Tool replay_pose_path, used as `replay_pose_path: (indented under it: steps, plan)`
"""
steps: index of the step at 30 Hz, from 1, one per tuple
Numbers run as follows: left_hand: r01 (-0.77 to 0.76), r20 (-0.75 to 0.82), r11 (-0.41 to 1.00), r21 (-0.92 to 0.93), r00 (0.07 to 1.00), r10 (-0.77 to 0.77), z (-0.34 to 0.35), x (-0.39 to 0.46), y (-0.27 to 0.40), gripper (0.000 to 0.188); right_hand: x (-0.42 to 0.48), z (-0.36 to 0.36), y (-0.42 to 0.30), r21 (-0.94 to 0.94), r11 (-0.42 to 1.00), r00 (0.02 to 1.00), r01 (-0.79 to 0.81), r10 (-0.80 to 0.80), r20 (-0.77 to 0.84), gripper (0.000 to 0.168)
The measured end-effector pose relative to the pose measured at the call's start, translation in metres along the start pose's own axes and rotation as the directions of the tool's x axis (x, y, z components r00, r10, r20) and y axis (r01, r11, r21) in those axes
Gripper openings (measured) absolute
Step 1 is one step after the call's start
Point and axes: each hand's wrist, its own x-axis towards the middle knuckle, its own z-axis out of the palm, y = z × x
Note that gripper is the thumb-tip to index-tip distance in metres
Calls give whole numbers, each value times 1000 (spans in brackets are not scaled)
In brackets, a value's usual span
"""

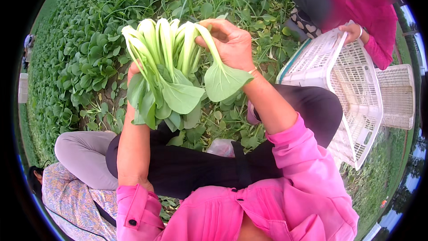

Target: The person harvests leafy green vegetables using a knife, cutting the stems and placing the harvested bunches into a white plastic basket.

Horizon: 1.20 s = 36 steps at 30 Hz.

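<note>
A bunch of green leafy vegetables (164, 53), which look like young bok choy, hangs in front of me with its pale stems up and its leaves drooping down. My left hand (133, 70) holds the bunch from the left side, its fingers mostly hidden behind stems and leaves. At the right end of the bunch, my right hand (232, 45) has thumb and fingers on one plant's pale stem. That plant's broad leaf (225, 81) hangs below the hand, a little apart from the others.
Dense leafy crop (90, 50) grows at the left. Loose leaves and grass (230, 127) cover the ground, with a plastic bag (221, 148) near my legs. At right, a person's hand (351, 33) grips a white plastic crate (356, 73); another crate (398, 97) stands behind. Someone sits close at left (77, 197).
</note>
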Motion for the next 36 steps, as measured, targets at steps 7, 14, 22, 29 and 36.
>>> replay_pose_path:
  steps: [7,14,22,29,36]
  plan:
    - [-146,-140,841,521,958,252,35,-10,-5,60,-12,3,-14,-73,987,987,142,-147,-68,8]
    - [-182,-21,682,709,960,278,74,-26,-1,61,-15,-10,-53,-230,973,986,16,-54,-161,7]
    - [-205,91,605,769,973,214,112,-27,-14,62,-54,-40,-129,-626,779,996,39,17,82,83]
    - [-246,185,569,785,969,163,150,-14,-38,63,-80,-8,-131,195,977,987,83,-107,117,113]
    - [-274,218,514,813,961,167,165,-8,-44,64,-80,-17,-143,38,938,936,344,-346,62,121]
